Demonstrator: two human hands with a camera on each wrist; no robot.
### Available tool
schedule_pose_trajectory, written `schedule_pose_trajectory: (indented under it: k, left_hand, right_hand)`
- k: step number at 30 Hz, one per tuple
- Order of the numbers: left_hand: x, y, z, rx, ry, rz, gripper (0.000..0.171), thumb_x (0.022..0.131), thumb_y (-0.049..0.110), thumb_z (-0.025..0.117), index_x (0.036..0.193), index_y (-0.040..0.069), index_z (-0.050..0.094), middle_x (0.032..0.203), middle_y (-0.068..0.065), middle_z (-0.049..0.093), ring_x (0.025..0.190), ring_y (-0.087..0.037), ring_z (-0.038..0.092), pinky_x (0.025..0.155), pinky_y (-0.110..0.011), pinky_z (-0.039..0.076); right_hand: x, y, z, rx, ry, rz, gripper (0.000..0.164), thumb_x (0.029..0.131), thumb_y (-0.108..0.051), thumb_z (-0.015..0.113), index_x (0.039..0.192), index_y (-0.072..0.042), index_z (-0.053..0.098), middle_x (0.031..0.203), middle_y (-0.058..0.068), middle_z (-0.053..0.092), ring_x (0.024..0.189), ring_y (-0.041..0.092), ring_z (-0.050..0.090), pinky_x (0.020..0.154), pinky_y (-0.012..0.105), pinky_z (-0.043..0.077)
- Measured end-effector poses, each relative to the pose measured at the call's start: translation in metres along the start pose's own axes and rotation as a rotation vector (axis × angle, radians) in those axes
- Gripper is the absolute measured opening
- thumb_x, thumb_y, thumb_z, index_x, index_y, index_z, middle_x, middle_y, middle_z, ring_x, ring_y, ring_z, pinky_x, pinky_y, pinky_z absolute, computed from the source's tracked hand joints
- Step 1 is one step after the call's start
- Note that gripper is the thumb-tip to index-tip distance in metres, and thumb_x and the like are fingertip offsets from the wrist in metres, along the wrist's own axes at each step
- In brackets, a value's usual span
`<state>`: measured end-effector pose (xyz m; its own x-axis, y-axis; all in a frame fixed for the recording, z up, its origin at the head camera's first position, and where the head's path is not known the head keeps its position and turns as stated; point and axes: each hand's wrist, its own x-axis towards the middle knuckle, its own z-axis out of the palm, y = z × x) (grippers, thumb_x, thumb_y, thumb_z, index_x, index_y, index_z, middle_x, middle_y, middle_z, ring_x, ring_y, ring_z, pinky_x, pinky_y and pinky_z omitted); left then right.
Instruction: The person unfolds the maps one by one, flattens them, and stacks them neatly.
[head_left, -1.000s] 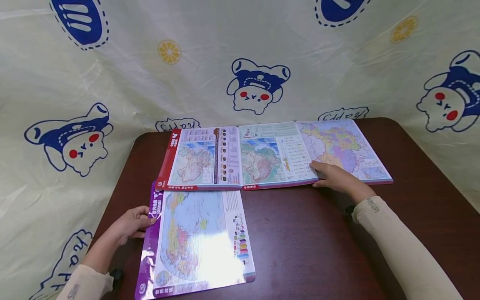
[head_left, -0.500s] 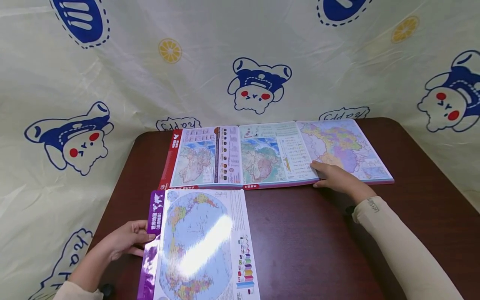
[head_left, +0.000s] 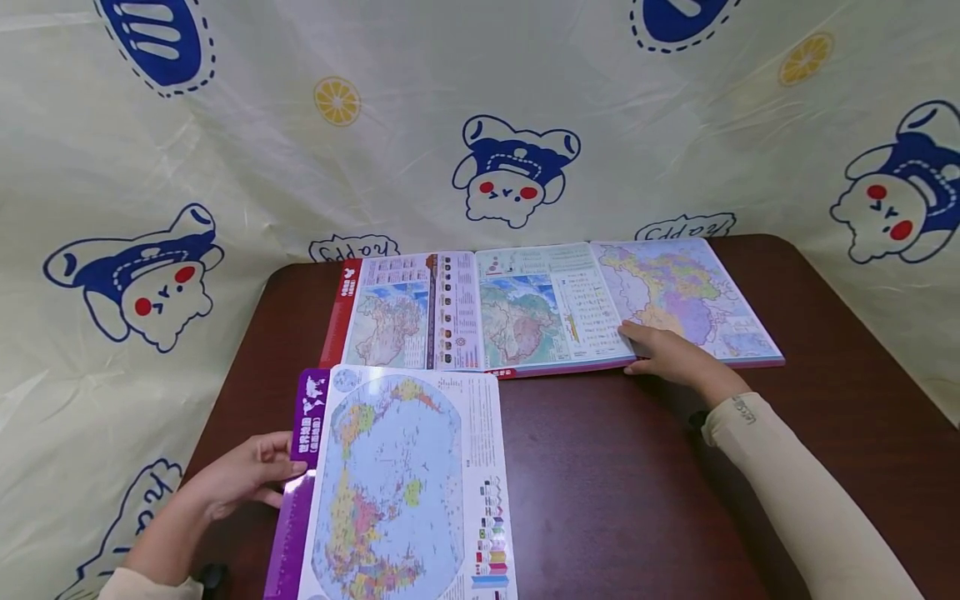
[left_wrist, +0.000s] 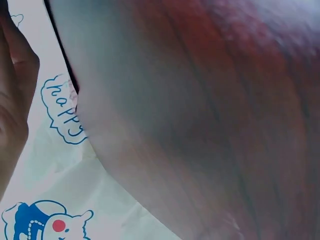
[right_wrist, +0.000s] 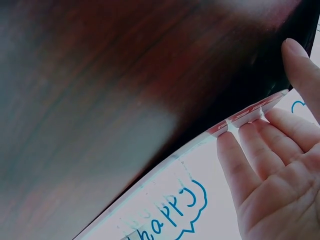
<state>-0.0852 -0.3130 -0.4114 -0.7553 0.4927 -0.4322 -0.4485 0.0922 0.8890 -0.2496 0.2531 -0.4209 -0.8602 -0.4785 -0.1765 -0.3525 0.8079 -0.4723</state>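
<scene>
A glossy world map sheet (head_left: 397, 483) with a purple left border lies at the near left of the dark brown table (head_left: 637, 492). My left hand (head_left: 279, 465) pinches its purple edge, thumb on top. The left wrist view shows only part of the left hand (left_wrist: 12, 100), blurred. Three map sheets overlap in a row at the back: a red-bordered one (head_left: 390, 312), a relief map (head_left: 532, 312) and a political map (head_left: 686, 287). My right hand (head_left: 660, 350) rests on their near edge with straight fingers; in the right wrist view its fingertips (right_wrist: 230, 150) touch the sheet edge (right_wrist: 245, 116).
A cream cloth (head_left: 480, 100) printed with blue cartoon bears and lemons hangs behind and around the table. The table's right half in front of the back row shows bare brown wood. The near end of the world map runs out of the bottom of the head view.
The world map sheet has slid toward me and off the red-bordered map, held by my left hand, which drew back with it. The right hand has stayed put.
</scene>
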Motion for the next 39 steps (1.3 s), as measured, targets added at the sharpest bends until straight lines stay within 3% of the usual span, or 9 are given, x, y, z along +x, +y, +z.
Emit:
schedule_pose_trajectory:
  k: [6,13,22,28,34,39]
  left_hand:
    - [0.005,0.001,0.002,-0.006,-0.042,0.081,0.023,0.093,0.004,0.046,0.113,0.011,0.055,0.102,-0.015,0.063,0.085,-0.030,0.063,0.069,-0.044,0.051]
    - [0.015,0.005,0.009,0.027,-0.006,0.204,0.022,0.093,0.002,0.044,0.109,0.011,0.057,0.098,-0.011,0.064,0.080,-0.023,0.063,0.065,-0.039,0.053]
    - [0.032,0.011,0.023,-0.017,0.149,0.335,0.017,0.094,0.002,0.044,0.093,0.011,0.058,0.088,-0.006,0.067,0.071,-0.017,0.064,0.062,-0.032,0.053]
    - [0.045,0.016,0.036,-0.118,0.242,0.380,0.019,0.093,0.002,0.044,0.089,0.013,0.060,0.084,-0.003,0.067,0.070,-0.015,0.063,0.061,-0.028,0.053]
    - [0.062,0.021,0.049,-0.227,0.308,0.449,0.019,0.093,0.000,0.044,0.088,0.011,0.059,0.083,-0.003,0.067,0.070,-0.014,0.063,0.061,-0.029,0.053]
    - [0.074,0.020,0.059,-0.274,0.350,0.480,0.020,0.093,-0.001,0.045,0.084,0.011,0.059,0.080,-0.002,0.067,0.069,-0.013,0.063,0.060,-0.029,0.053]
  right_hand:
    - [-0.002,-0.001,0.001,-0.003,0.004,-0.007,0.069,0.079,-0.012,0.069,0.133,0.010,0.031,0.135,0.033,0.028,0.124,0.044,0.026,0.099,0.054,0.022]
    - [-0.001,0.001,0.002,-0.015,0.012,-0.010,0.069,0.079,-0.011,0.068,0.133,0.009,0.032,0.135,0.032,0.028,0.124,0.044,0.025,0.099,0.054,0.022]
    - [-0.004,-0.002,0.001,0.000,0.008,0.000,0.065,0.081,-0.004,0.065,0.134,0.008,0.031,0.137,0.030,0.026,0.125,0.044,0.024,0.099,0.054,0.022]
    - [-0.009,-0.011,0.003,0.030,0.033,-0.062,0.063,0.084,-0.010,0.062,0.135,0.007,0.030,0.137,0.028,0.029,0.126,0.041,0.025,0.100,0.053,0.022]
    - [-0.016,-0.036,0.008,0.251,0.043,-0.115,0.055,0.090,-0.024,0.056,0.134,0.003,0.036,0.131,0.024,0.041,0.119,0.040,0.039,0.096,0.053,0.030]
    - [-0.020,-0.053,0.019,0.487,-0.055,-0.152,0.046,0.093,-0.026,0.049,0.126,0.005,0.045,0.118,0.020,0.054,0.106,0.031,0.053,0.089,0.044,0.041]
